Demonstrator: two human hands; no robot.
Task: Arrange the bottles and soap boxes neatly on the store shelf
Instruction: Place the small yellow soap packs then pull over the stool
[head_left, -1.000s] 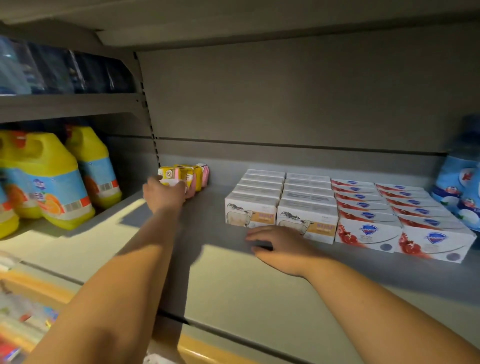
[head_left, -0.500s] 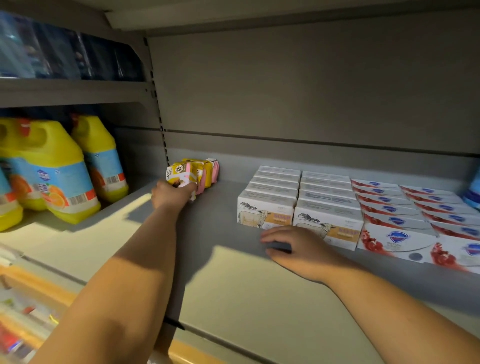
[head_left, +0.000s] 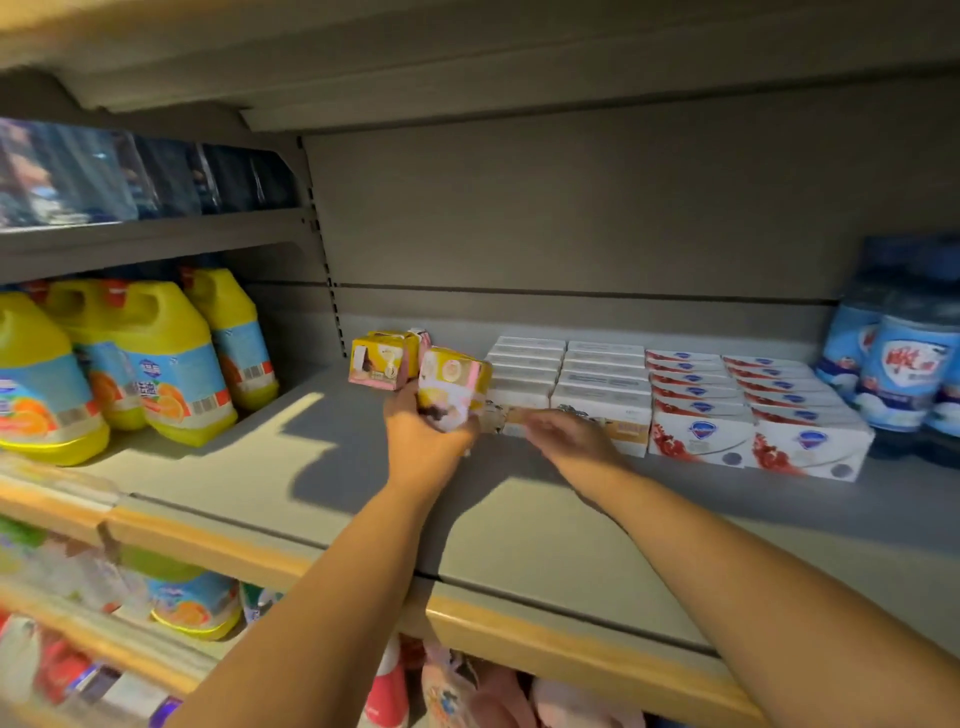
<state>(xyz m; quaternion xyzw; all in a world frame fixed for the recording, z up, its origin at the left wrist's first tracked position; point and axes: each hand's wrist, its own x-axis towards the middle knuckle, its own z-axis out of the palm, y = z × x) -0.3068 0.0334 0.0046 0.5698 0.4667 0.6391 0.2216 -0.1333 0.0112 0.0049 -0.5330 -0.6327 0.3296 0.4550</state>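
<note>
Through the head camera, I am looking at a grey store shelf (head_left: 519, 530) running across the middle of the frame. My left hand (head_left: 426, 436) is gripping a yellow-and-pink soap box (head_left: 452, 387) just left of centre, fingers curled round its lower end. I am holding it above the shelf. Its long axis is running roughly upright, with the yellow top end tipping a little toward the right of the frame and the printed face turning toward me. Just right of it, my right hand (head_left: 566, 434) is reaching in low over the shelf. It is blurred, but the fingers are stretching out leftward and clasping nothing. It is passing in front of the nearest of the white-and-orange soap boxes (head_left: 566, 369), which are lying flat in two straight rows running back toward the rear wall.

Behind my left hand, a small cluster of matching yellow-and-pink boxes (head_left: 382, 361) is standing near the back wall. To the right of the white rows, red-and-white soap boxes (head_left: 748, 410) are lying in two more rows, touching side by side. Blue-labelled bottles (head_left: 904, 364) are standing at the far right edge. Yellow detergent bottles (head_left: 171, 364) are standing upright at the left of the frame, on the neighbouring shelf bay.
</note>
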